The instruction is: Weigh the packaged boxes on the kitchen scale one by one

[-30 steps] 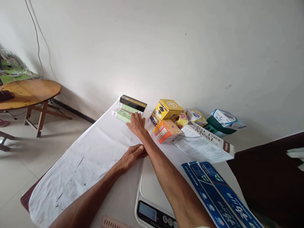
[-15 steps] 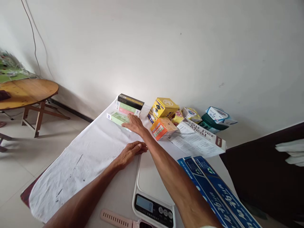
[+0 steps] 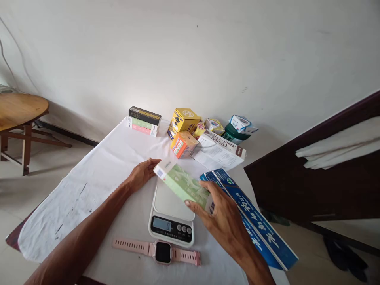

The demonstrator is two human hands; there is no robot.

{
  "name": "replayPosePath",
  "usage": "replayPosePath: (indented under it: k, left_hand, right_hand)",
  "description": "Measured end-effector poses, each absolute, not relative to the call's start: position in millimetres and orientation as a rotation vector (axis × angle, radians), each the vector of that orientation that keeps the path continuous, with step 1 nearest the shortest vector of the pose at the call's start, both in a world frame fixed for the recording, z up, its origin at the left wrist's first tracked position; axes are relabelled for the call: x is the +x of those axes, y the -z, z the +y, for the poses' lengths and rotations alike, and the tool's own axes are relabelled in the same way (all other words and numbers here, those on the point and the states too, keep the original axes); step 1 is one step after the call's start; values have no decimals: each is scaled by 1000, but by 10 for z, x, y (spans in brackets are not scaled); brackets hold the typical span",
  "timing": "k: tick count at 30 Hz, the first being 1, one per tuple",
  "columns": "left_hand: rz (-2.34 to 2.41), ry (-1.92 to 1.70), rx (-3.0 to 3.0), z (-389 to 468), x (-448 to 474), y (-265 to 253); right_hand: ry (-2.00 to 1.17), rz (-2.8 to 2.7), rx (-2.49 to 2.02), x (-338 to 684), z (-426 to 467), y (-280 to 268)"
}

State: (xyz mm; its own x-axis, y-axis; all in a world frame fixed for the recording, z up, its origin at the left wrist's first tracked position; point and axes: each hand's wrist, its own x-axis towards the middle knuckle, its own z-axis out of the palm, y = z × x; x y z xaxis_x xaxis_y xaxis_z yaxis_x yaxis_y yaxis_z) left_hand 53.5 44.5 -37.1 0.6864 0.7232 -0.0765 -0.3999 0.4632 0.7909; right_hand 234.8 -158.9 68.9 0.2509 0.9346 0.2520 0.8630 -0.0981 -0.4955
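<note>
Head view: the right hand (image 3: 225,209) grips a pale-green oblong cardboard box (image 3: 181,183) by one end, fingers closed, above the white plastic scale (image 3: 171,202); the left hand (image 3: 141,174), fingers loosely extended, seemingly empty, is beside it. Supporting the box's free end would steady it.

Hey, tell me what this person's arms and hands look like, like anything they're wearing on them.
Both the left hand and right hand are ungloved, with no rings visible. The wrists show no bands, and no sleeve appears on either forearm within view. A pink watch lies on the table, unworn.
</note>
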Motion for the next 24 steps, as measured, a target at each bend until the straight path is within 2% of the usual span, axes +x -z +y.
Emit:
replayPosePath:
  k: [7, 20, 24]
  left_hand:
    - [452, -677, 832, 400, 479, 233]
    - [503, -713, 1076, 271, 536, 217]
    - [526, -707, 1082, 260, 540, 206]
  right_hand:
    - [-80, -1633, -2019, 2232, -1773, -230]
    - [76, -1625, -1954, 2150, -1818, -109]
    - [109, -1531, -1915, 2161, -1956, -287]
